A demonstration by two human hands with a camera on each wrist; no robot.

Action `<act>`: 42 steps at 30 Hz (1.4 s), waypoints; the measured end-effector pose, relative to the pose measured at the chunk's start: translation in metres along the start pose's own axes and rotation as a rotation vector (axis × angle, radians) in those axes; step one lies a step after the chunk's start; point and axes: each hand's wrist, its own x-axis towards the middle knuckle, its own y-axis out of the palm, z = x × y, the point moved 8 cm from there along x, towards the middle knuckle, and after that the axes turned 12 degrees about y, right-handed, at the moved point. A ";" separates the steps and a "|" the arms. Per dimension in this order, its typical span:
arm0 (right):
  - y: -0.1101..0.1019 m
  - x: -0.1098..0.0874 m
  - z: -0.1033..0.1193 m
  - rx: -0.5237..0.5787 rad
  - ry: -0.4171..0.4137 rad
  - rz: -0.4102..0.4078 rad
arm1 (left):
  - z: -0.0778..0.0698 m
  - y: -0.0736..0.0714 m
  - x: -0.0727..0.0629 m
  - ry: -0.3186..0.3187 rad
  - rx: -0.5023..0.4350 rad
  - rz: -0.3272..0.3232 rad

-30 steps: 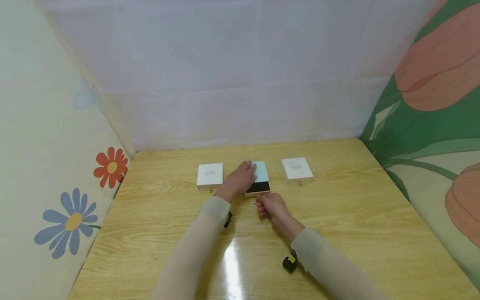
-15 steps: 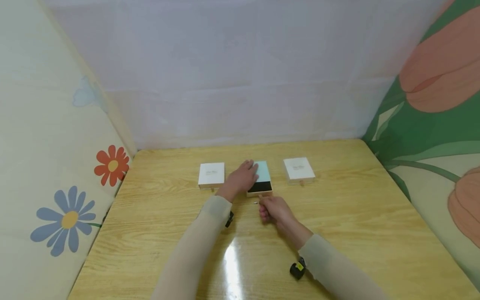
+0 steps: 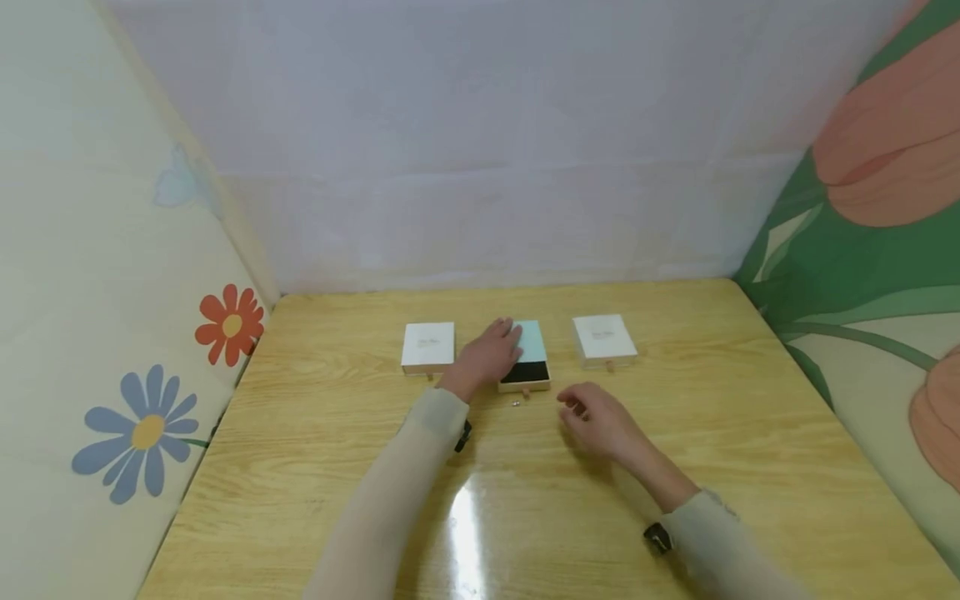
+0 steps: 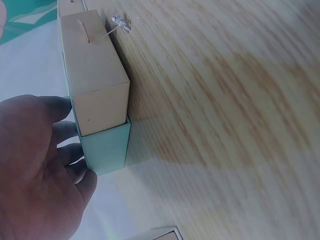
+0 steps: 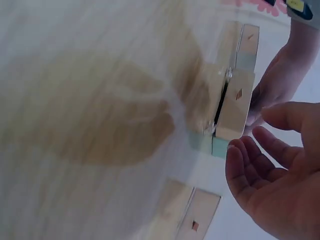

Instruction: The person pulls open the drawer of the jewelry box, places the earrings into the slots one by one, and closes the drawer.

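Observation:
A small box with a teal sleeve (image 3: pixel 532 340) lies mid-table, its cream drawer (image 4: pixel 95 60) partly pulled out toward me and a black surface (image 3: pixel 527 372) showing on top. My left hand (image 3: pixel 489 355) rests on the sleeve; in the left wrist view its fingers touch the sleeve from one side. In front of the drawer's pull tab (image 4: pixel 83 31) lies a small silvery piece (image 4: pixel 121 23) with a thin pin, like a stud earring. Right of it, my right hand (image 3: pixel 600 421) hovers with loosely bent fingers and nothing between them.
White boxes with printed lids and pull tabs flank the teal one: a left white box (image 3: pixel 428 347) and a right white box (image 3: pixel 604 338). The wooden table (image 3: pixel 300 467) ends at a pale cloth backdrop (image 3: pixel 480 217), with painted walls on both sides.
My right hand has let go at the drawer's front, moved right and loosened its fingers. The pull tab and silvery piece now show fully. The left hand stays on the sleeve.

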 end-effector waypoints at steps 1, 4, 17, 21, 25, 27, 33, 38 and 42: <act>-0.003 0.001 -0.001 -0.035 -0.026 -0.019 | 0.000 0.000 0.000 -0.001 0.003 0.004; -0.009 0.003 -0.001 -0.126 -0.085 -0.067 | 0.000 0.000 0.001 0.003 0.015 0.016; 0.000 0.007 0.001 -0.304 -0.205 -0.042 | 0.003 0.003 0.006 0.005 0.032 0.011; 0.005 0.009 -0.001 -0.323 -0.194 -0.035 | 0.002 0.003 0.006 0.007 0.021 0.002; 0.007 0.011 -0.002 -0.325 -0.191 -0.038 | 0.002 0.003 0.005 0.004 0.016 -0.003; 0.007 0.011 -0.002 -0.324 -0.195 -0.041 | 0.002 0.003 0.004 0.003 0.020 -0.003; 0.008 0.012 -0.002 -0.332 -0.197 -0.042 | 0.001 0.003 0.004 0.005 0.034 0.009; 0.010 0.013 -0.002 -0.342 -0.181 -0.016 | 0.001 0.005 0.005 0.005 0.042 0.020; 0.011 0.014 -0.002 -0.341 -0.166 -0.001 | 0.002 0.006 0.006 0.001 0.044 0.020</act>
